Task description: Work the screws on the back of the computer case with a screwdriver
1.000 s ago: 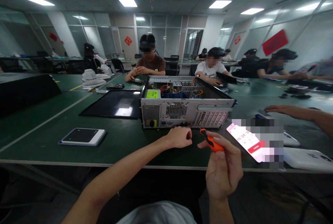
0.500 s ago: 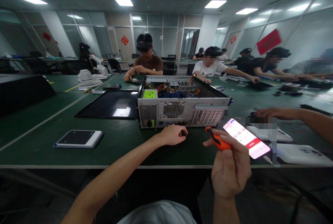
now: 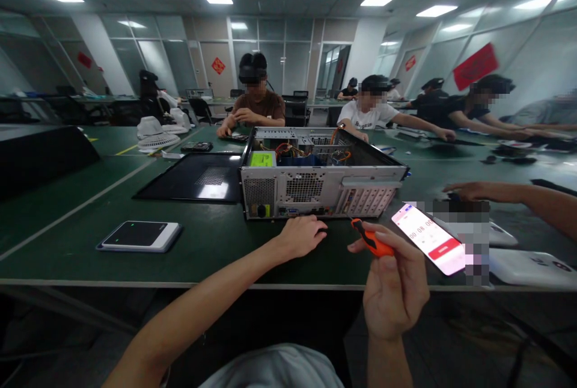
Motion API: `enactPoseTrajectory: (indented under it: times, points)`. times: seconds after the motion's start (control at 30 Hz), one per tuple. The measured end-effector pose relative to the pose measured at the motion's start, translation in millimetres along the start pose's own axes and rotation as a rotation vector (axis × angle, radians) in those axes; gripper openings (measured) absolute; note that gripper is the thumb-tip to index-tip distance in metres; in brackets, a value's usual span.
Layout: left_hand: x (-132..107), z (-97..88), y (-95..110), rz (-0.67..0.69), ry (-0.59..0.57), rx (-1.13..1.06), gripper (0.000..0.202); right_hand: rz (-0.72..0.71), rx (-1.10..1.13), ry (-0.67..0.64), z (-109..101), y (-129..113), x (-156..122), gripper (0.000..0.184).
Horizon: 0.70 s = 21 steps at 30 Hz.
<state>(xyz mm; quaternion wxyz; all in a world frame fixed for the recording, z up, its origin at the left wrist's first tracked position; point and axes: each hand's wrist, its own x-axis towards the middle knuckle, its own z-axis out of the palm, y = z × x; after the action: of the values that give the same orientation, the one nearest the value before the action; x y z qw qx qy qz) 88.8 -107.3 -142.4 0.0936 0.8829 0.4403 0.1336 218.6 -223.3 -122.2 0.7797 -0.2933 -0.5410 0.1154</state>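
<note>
An opened desktop computer case (image 3: 282, 195) lies on the table, its silver rear panel facing me and wires showing inside. My right hand (image 3: 396, 286) is closed around a screwdriver (image 3: 373, 240) with an orange and black handle. The tool points toward the expansion slots (image 3: 369, 200) at the panel's lower right; its thin shaft is hard to see. Just in front of the case, my left hand (image 3: 303, 236) rests on the table, fingers loosely bent and apart. No object shows in it.
A black side panel (image 3: 192, 177) lies left of the case. Nearer are a white and black device (image 3: 140, 236) and, at right, a lit phone (image 3: 430, 240) beside white devices (image 3: 532, 267). Another person's hand (image 3: 469, 190) reaches in from the right. Co-workers sit across the table.
The screwdriver and my right hand have shifted slightly left relative to the case. My left hand's fingers look a little less curled. The view has turned slightly.
</note>
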Motion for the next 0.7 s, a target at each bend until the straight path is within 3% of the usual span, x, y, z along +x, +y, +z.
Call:
enactPoseTrajectory:
  times: [0.13, 0.33, 0.7]
  points:
    - [3.6, 4.2, 2.8, -0.017, 0.032, -0.002, 0.026, -0.002, 0.026, -0.009, 2.3, 0.4, -1.1, 0.021]
    - [6.9, 8.1, -3.8, -0.07, 0.078, -0.191, 0.016, -0.001, 0.021, -0.028, 2.6, 2.5, -2.8, 0.022]
    - [-9.2, -0.2, -9.7, 0.032, 0.085, -0.162, 0.031, 0.006, 0.02, -0.037, -0.9, 4.5, -2.6, 0.021]
